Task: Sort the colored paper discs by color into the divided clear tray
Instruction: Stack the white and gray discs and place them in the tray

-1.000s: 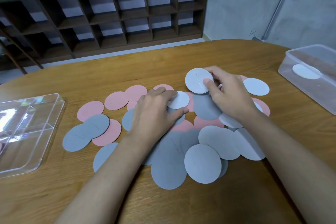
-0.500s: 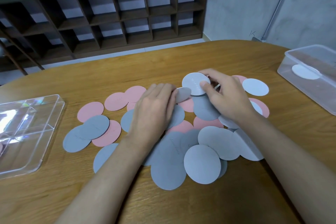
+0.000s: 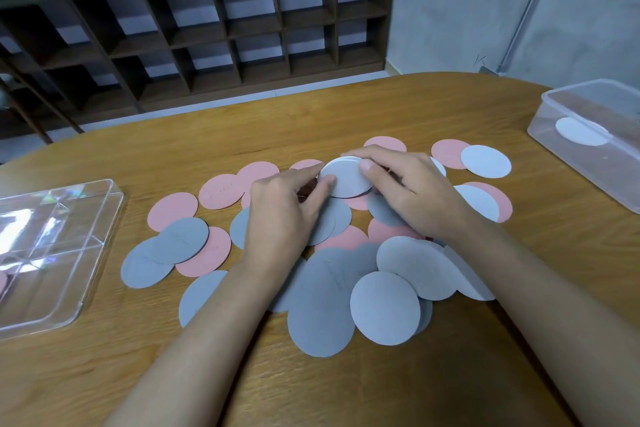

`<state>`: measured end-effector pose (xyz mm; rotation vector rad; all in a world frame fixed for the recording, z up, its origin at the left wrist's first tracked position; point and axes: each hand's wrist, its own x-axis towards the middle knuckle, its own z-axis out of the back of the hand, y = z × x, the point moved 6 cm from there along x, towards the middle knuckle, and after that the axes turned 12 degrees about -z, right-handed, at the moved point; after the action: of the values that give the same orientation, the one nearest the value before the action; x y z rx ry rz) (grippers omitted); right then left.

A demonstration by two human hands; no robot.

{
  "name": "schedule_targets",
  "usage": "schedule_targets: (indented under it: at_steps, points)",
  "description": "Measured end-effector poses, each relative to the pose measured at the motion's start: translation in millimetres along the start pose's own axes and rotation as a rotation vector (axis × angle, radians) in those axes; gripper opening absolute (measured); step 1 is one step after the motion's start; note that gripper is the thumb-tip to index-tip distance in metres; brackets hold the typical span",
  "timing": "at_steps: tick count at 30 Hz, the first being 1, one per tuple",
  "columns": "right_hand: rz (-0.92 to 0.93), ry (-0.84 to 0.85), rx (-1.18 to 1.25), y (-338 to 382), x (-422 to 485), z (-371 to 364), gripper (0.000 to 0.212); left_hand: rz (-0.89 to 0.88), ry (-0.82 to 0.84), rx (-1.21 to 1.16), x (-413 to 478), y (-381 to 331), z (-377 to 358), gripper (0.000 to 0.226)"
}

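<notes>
white disc stack [image 3: 346, 180], count blurred, is clamped by left hand [image 3: 284, 208] and right hand [image 3: 408, 191] grips.

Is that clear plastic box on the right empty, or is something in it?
Not empty. One white disc lies in the clear box, showing through its see-through walls. Whether a lid is on, I cannot tell.

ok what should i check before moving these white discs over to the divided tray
1. Hold on white discs: ok, left grip and right grip both pinch them.
2. Stack all one colour: cannot tell, only the top face shows.
3. Divided tray open: ok, no lid seen, it lies far left.
4. Target compartment free: cannot tell, glare hides it.
5. Way leftward: ok, only flat pink discs and grey discs lie between.
</notes>
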<state>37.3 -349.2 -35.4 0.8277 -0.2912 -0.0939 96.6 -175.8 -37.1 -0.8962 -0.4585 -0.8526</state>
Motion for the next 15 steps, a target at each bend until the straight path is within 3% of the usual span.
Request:
schedule_targets:
  at_steps: [8,15]
  points:
    - [0.019,-0.049,-0.164,-1,-4,-5,0.030,-0.011,-0.004,0.021,-3,1,-1,0.019]
    - [-0.007,-0.152,-0.154,0,-14,13,0.025,-0.123,0.027,0.033,-7,-21,4,0.020]
